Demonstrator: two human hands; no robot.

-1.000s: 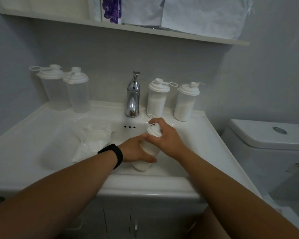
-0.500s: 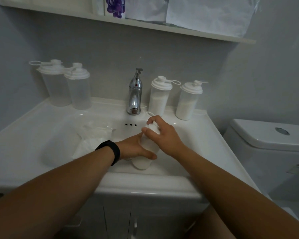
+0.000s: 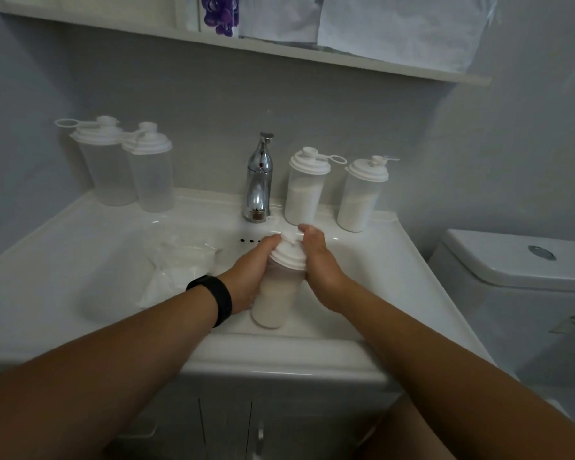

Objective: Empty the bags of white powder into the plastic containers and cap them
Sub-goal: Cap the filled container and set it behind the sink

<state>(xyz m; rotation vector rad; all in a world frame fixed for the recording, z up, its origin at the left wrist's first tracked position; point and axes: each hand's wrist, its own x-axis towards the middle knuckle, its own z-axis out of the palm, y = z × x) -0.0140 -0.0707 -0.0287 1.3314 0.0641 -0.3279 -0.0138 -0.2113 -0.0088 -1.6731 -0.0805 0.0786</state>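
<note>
At sink's point(image 3: 80, 260) front edge both hands, left point(image 3: 249, 277) & right point(image 3: 319, 267), grip 3rd filled container's point(image 3: 273, 303) lid point(image 3: 287, 255); 2 capped w/ powder, 2 empty, bag point(image 3: 180, 263) left.

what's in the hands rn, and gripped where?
One powder-filled container, held in the sink basin. Left hand holds its body just under the lid; right hand grips the lid's rim.
</note>
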